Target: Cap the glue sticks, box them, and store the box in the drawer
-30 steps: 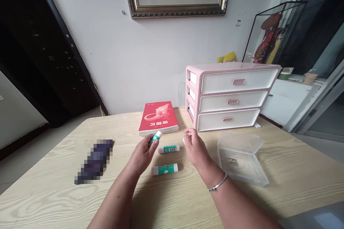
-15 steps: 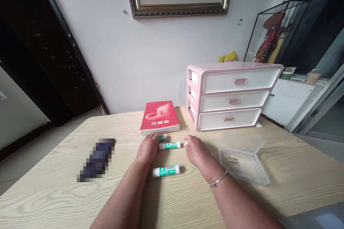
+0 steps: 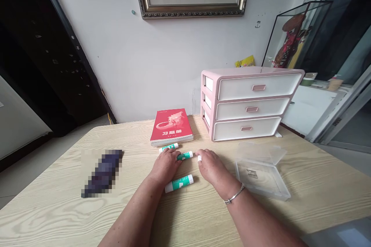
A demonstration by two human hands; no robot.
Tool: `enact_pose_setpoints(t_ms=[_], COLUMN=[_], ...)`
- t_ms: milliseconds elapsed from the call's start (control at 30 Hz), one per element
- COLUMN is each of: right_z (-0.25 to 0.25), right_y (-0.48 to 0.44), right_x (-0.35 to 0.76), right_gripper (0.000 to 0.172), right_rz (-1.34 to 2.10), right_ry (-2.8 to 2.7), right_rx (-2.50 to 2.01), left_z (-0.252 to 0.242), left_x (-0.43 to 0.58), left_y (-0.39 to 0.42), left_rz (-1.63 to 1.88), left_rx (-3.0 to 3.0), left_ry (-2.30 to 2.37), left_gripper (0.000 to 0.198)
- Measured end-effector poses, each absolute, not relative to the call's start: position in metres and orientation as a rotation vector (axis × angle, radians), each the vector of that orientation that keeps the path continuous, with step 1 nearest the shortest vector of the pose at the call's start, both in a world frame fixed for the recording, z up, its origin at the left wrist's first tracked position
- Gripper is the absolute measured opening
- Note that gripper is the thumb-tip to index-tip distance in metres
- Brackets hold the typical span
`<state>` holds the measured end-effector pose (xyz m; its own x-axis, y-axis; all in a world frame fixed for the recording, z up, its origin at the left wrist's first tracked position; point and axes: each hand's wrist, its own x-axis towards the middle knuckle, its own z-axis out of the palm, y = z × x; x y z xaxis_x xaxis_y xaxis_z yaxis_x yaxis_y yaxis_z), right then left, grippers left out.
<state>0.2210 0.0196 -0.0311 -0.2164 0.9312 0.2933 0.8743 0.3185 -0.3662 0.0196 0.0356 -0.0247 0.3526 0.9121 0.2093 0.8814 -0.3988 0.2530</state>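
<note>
Three green and white glue sticks lie on the table between my hands and the red book. My left hand (image 3: 165,166) has its fingers closed around the left end of the middle glue stick (image 3: 185,155). The rear glue stick (image 3: 169,147) lies just beyond my left fingertips, along the book's front edge. Closer to me, the front glue stick (image 3: 180,183) lies beside my left wrist, slightly slanted. My right hand (image 3: 211,165) pinches a small white piece (image 3: 199,158), mostly hidden by the fingers, just right of the middle glue stick.
A red book (image 3: 171,125) lies near the wall. A pink and white drawer unit (image 3: 252,104) stands at the back right. An open clear plastic box (image 3: 262,177) is right of my right hand. A blurred dark item (image 3: 104,171) lies left on the wooden table (image 3: 58,208).
My left hand has moved from the rear glue stick toward me onto the middle one. The rear and front glue sticks now lie more slanted. My right hand has barely moved.
</note>
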Motion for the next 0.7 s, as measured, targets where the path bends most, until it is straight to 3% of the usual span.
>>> enact_pose_setpoints(t_ms=[167, 300, 367, 500, 700], right_z=[-0.031, -0.022, -0.017, -0.016, -0.027], right_y=[0.021, 0.02, 0.019, 0.014, 0.012], right_x=[0.224, 0.219, 0.215, 0.203, 0.187], right_gripper=[0.03, 0.023, 0.024, 0.041, 0.047], right_rz=[0.109, 0.084, 0.242, 0.809, 1.215], right_ry=[-2.11, -1.942, -1.82, -1.586, -1.356], right_rx=[-1.659, -1.492, -1.372, -1.17, -1.052], left_z=[-0.025, -0.019, -0.013, -0.001, -0.004], left_x=[0.014, 0.011, 0.011, 0.02, 0.037], left_y=[0.035, 0.024, 0.015, -0.001, -0.01], left_rz=[0.898, 1.145, 1.234, 1.332, 1.239], left_rx=[2.241, 1.944, 1.715, 1.229, 1.334], left_ry=[1.597, 1.452, 1.296, 0.959, 0.921], left_gripper=[0.016, 0.029, 0.035, 0.038, 0.032])
